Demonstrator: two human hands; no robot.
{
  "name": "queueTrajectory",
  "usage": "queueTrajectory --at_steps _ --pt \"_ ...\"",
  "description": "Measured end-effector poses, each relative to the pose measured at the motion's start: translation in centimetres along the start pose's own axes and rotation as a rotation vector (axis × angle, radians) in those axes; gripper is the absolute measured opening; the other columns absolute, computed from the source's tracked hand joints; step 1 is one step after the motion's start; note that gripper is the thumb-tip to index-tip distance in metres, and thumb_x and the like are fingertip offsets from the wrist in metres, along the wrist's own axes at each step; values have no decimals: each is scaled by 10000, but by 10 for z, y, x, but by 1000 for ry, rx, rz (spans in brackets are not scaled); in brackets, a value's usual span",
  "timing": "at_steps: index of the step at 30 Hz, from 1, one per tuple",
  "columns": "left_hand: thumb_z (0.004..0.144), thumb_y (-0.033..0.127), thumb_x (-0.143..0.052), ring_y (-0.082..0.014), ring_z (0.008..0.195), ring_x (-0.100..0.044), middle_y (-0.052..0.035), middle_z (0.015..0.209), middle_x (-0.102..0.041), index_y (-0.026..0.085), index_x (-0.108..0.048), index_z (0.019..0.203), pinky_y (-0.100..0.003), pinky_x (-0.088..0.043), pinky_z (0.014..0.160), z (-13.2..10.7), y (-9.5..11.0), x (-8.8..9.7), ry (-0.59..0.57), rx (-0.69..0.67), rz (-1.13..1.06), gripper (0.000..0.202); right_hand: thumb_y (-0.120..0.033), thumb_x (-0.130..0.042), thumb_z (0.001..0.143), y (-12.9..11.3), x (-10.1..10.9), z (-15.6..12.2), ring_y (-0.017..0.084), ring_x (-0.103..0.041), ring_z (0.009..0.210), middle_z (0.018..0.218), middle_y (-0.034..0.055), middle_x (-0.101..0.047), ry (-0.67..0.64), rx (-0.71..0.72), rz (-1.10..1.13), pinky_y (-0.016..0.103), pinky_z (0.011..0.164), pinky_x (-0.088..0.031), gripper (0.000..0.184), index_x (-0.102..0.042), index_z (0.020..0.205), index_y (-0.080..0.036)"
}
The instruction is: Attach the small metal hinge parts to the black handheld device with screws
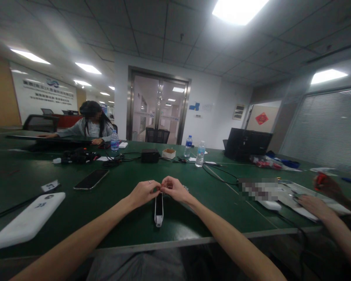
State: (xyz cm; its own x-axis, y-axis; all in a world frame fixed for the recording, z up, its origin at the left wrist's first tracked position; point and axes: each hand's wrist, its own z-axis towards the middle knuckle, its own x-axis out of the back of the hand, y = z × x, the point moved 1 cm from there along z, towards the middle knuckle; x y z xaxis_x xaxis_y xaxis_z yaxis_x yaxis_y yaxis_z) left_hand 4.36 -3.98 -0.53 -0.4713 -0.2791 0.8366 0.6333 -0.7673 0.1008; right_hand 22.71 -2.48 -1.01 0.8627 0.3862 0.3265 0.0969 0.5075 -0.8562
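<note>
Slim white-and-black tool [158,212], two hands at its far end

One tool, lying lengthwise on the one green table [140,230]! Left hand [146,192] and right hand [174,190] come together, fingers curled, tips pinched almost shut; what they grip, I can't tell. Beyond: three bottles [200,155], one small open box [169,153]. Off left, one dark-screened phone [91,179].

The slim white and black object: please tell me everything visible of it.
The slim object is narrow, with white edges, a dark middle strip and a pale near end, plastic-looking. It appears to rest on the green table, pointing toward the person. The left hand and right hand hide its far end; their grip is unclear.
</note>
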Motion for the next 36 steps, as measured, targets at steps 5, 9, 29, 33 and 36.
queueTrajectory --at_steps 5,9,29,33,36 --pt "858 228 -505 -119 700 -581 -20 838 -631 167 -594 960 -221 -446 659 0 -1 -1 -14 -4 0 149 -367 -683 723 -1 1 -1 99 -536 641 739 -29 -569 -3 0 -21 254 633 -440 274 -538 848 -171" --pt "854 211 -507 -116 691 -579 -21 841 -631 160 -597 963 -219 -440 648 0 0 1 -13 5 -19 150 -355 -666 745 1 1 0 101 -539 655 740 -30 -567 -9 12 -30 260 648 -442 253 -541 860 -168" --pt "786 213 -546 -101 658 -544 -12 834 -616 174 -637 882 -197 -417 631 1 -20 14 -51 64 0 138 -219 -541 803 -3 23 0 104 -525 651 747 -10 -594 103 142 -622 228 620 -414 78 -572 857 -171" --pt "758 212 -554 -108 629 -536 -4 748 -602 160 -641 869 -205 -411 610 -1 -32 22 -159 133 -11 150 -189 -538 799 -10 37 -3 122 -540 703 785 23 -616 44 128 -840 232 652 -406 76 -604 823 -162" --pt "753 231 -549 -104 613 -543 -3 740 -603 151 -639 867 -195 -420 589 -3 -34 21 -241 180 -101 166 -177 -548 782 -10 40 -4 128 -553 724 795 34 -628 -41 100 -899 228 667 -407 96 -634 817 -155"
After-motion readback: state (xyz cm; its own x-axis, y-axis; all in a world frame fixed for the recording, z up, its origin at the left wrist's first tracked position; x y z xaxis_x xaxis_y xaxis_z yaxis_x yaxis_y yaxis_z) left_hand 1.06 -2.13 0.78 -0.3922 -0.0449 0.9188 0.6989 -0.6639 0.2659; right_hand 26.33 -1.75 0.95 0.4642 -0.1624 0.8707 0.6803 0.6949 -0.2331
